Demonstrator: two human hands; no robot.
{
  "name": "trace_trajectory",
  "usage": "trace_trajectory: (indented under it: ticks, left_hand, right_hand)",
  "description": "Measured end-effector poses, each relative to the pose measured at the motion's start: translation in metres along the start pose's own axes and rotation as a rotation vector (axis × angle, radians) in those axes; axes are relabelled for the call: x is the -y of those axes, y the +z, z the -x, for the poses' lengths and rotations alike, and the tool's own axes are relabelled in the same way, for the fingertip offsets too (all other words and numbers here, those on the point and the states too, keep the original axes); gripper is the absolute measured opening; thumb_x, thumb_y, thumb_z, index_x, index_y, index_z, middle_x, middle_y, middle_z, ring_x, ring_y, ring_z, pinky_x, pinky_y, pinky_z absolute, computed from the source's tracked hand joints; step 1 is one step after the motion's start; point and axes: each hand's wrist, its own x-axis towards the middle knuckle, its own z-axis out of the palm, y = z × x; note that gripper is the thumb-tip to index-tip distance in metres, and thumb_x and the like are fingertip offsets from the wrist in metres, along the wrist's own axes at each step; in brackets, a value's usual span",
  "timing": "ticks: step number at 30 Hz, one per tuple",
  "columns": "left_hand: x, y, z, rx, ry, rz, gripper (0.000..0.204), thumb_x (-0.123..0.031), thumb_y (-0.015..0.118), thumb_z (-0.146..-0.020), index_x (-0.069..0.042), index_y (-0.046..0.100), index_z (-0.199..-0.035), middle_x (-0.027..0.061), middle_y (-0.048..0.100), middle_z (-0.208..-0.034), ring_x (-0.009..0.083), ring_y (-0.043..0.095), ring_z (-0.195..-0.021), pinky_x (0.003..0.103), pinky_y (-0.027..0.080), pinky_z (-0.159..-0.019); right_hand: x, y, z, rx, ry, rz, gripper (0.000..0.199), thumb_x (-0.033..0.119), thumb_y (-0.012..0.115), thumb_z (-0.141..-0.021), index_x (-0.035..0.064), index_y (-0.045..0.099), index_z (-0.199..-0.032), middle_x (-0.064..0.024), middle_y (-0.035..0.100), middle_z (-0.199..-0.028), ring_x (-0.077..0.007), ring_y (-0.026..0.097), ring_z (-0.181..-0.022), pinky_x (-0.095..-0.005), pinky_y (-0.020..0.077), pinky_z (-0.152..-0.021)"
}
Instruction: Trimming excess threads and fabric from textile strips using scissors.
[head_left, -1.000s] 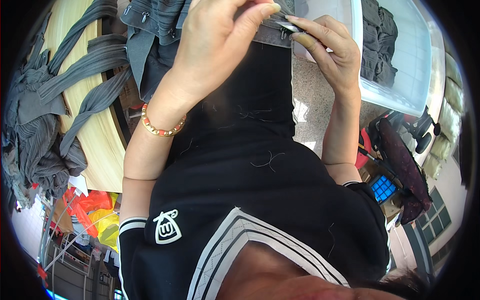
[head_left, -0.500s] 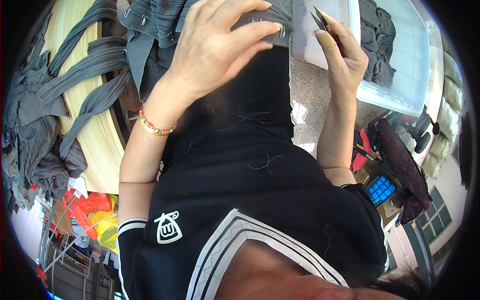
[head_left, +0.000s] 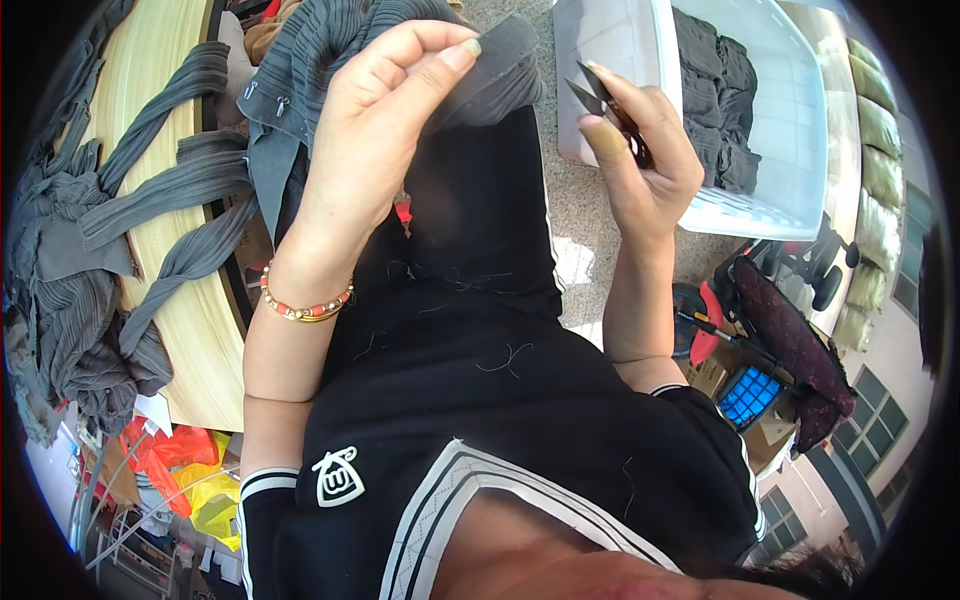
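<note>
My left hand (head_left: 375, 125) pinches the edge of a dark grey fabric piece (head_left: 500, 78) between thumb and fingertips, above my lap. The piece hangs over black trousers and seems to belong to the bunched, ribbed grey cloth (head_left: 305, 65) beside it. Small metal fasteners show on a flap of that cloth, left of the hand. In my right hand (head_left: 650, 165) is a pair of thread snips (head_left: 612, 115), held in the curled fingers. Its pointed blades are spread apart, directed up and left, and do not touch the fabric. A tan covering wraps the right thumb.
On the left stands a pale wooden board (head_left: 185, 290) draped with twisted grey ribbed strips (head_left: 165, 190). A translucent plastic bin (head_left: 790, 205) at the upper right holds folded dark grey pieces (head_left: 718, 100). Red and yellow bags (head_left: 205, 490) lie lower left. A dark red cushioned seat (head_left: 790, 325) stands right.
My left hand has gone from fingers spread over the fastener-bearing fabric to pinching a raised fabric edge. The snips' blades have opened wider, and the right hand sits lower and further left in view.
</note>
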Motion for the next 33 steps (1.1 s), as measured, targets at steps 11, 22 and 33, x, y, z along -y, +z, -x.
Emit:
trace_trajectory:
  ticks: [11,22,33]
  left_hand:
    - [0.008,-0.02,-0.007,0.014,-0.127,0.097,0.023,-0.013,0.06,-0.104,-0.001,0.07,-0.121,0.0032,0.073,-0.112,0.0079,0.066,-0.105,0.023,0.048,-0.098]
    - [-0.025,-0.008,-0.018,0.446,-0.008,0.194,0.018,-0.007,0.06,-0.103,0.003,0.063,-0.118,0.0036,0.07,-0.105,0.0077,0.064,-0.094,0.021,0.052,-0.086]
    - [-0.011,-0.042,-0.006,0.347,-0.167,-0.415,0.025,-0.015,0.063,-0.103,-0.003,0.07,-0.125,-0.0021,0.07,-0.104,0.0039,0.061,-0.099,0.019,0.046,-0.091]
  right_hand:
    - [0.0,0.021,-0.006,-0.039,0.381,-0.355,0.04,0.008,0.079,-0.09,0.0,0.069,-0.128,0.0038,0.064,-0.088,-0.0026,0.053,-0.074,-0.0185,0.0412,-0.064]
    - [-0.032,0.018,-0.013,-0.021,0.478,-0.743,0.014,0.008,0.071,-0.098,-0.0008,0.07,-0.108,0.0001,0.065,-0.085,-0.0057,0.053,-0.066,-0.024,0.0462,-0.069]
    - [-0.009,-0.013,-0.032,-0.187,0.46,-0.807,0.007,0.013,0.066,-0.102,0.0069,0.067,-0.098,0.0069,0.045,-0.064,-0.0063,0.032,-0.053,-0.034,0.0463,-0.074]
